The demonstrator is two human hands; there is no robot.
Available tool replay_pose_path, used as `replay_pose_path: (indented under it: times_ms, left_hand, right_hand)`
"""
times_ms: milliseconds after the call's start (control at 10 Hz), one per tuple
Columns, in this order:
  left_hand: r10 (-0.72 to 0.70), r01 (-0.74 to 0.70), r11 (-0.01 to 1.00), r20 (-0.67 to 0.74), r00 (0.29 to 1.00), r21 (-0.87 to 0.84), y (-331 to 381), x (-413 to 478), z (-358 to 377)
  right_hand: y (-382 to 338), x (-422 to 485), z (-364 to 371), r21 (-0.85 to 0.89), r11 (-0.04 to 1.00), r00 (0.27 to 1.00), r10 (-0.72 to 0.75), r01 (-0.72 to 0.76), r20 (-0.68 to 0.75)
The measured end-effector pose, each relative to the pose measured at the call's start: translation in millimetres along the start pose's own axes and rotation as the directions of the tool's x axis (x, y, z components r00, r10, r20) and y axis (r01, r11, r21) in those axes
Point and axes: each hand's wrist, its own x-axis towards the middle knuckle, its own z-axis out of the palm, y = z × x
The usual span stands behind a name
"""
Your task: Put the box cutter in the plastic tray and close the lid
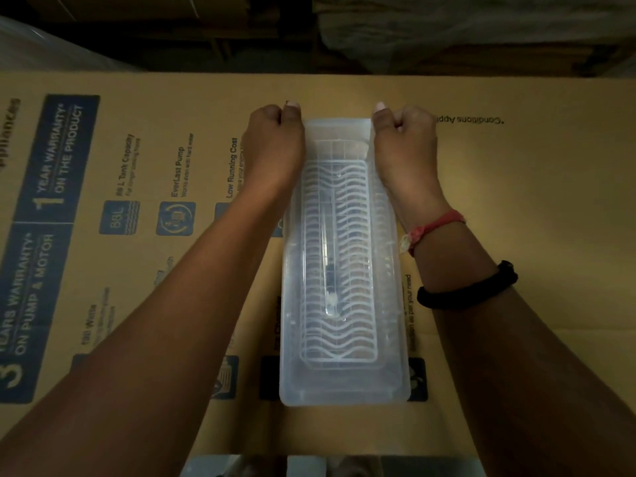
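Observation:
A long translucent plastic tray point(344, 387) lies lengthwise on the cardboard in front of me, with a white wavy grid insert inside. The box cutter point(329, 273), a slim pale tool with a dark slider, lies along the grid's middle, seen through the clear lid point(339, 127) that covers the tray. My left hand point(275, 139) grips the lid's far left corner with curled fingers. My right hand point(404, 139) grips the far right corner the same way. Both forearms run along the tray's long sides.
The tray rests on a large flat cardboard carton point(516, 218) printed with blue warranty panels point(51, 201) on the left. Dark clutter and wrapped goods lie beyond the carton's far edge. A red thread and a black band circle my right wrist.

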Motion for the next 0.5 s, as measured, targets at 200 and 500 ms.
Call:
replay_pose_path:
  times_ms: [200, 500]
  left_hand:
    - [0.009, -0.009, 0.999, -0.019, 1.000, 0.038, 10, -11, -8]
    - [0.606, -0.576, 0.685, 0.089, 0.790, 0.446, 33, -59, -42]
  right_hand:
    - [-4, -41, -16, -0.158, 0.987, 0.996, 0.017, -0.003, 0.086]
    - [-22, -100, -33, -0.683, 0.591, 0.903, -0.264, 0.429, 0.338]
